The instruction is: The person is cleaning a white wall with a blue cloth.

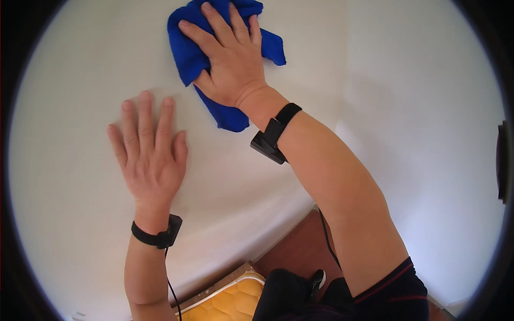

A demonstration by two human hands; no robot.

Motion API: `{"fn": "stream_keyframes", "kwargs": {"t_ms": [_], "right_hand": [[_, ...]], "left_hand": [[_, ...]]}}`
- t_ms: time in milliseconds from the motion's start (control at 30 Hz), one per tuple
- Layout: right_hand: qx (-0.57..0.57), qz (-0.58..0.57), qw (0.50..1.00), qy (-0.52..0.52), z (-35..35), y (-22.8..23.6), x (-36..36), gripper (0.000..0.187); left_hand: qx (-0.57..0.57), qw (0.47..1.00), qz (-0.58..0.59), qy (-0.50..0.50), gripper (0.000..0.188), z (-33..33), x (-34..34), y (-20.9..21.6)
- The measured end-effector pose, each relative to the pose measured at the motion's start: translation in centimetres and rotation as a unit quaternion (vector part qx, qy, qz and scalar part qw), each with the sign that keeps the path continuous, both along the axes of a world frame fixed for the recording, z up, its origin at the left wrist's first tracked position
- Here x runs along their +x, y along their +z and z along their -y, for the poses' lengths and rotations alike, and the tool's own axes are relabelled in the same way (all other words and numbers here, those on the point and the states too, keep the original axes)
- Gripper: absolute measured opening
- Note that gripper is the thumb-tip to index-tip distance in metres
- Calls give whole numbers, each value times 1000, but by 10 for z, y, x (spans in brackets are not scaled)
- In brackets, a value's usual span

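The right hand (230,59) lay flat over a crumpled bright blue microfibre cloth (187,53), pressing it against the plain white painted wall (80,160). Its fingers (214,24) were spread and nearly straight, pinning the cloth under the palm rather than gripping it. The left hand (150,155) was braced bare on the same wall, lower and to the left, fingers fully extended and slightly fanned, holding nothing. Each wrist carried a black band with a small black block, the left wrist band (159,235) trailing a thin cable.

The cloth was only pinned, so it looked likely to slide or bunch out from under the palm if the pressure eased, and its loose lower tail would then drag unevenly. The reach was long and high; leaning on the left palm, the body seemed liable to tip if that hand slipped on the smooth paint.

The cloth sat high on the wall, near the corner where a second white wall (428,134) met it. It was folded in thick, soft wrinkles, one corner poking out right of the hand and a tail hanging below the wrist.
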State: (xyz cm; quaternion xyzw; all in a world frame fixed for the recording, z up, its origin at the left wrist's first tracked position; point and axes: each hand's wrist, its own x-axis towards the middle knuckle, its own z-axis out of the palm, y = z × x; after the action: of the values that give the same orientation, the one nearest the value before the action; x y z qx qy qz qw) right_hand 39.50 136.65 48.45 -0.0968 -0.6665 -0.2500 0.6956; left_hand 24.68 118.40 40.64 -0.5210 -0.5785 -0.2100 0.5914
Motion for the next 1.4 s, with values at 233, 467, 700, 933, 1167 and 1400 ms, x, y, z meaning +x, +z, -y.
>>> {"fn": "stream_keyframes", "kwargs": {"t_ms": [233,467,700,933,1167,1400], "right_hand": [[-10,-1,1000,3,1,1,-3,69],[-24,-6,1000,-1,4,0,0,69],[-32,-9,999,-1,2,0,0,70],[-44,-6,999,8,4,-1,2,70],[-42,-9,999,8,3,0,2,70],[-41,-7,999,4,2,-1,2,69]], "left_hand": [[16,1000,-3,6,55,1,0,2],[11,1000,-3,8,55,3,2,5],[18,1000,-9,10,54,1,1,4],[17,999,-4,29,54,2,4,6],[16,999,-4,29,54,3,4,8],[19,999,-4,30,53,2,4,7]]}}
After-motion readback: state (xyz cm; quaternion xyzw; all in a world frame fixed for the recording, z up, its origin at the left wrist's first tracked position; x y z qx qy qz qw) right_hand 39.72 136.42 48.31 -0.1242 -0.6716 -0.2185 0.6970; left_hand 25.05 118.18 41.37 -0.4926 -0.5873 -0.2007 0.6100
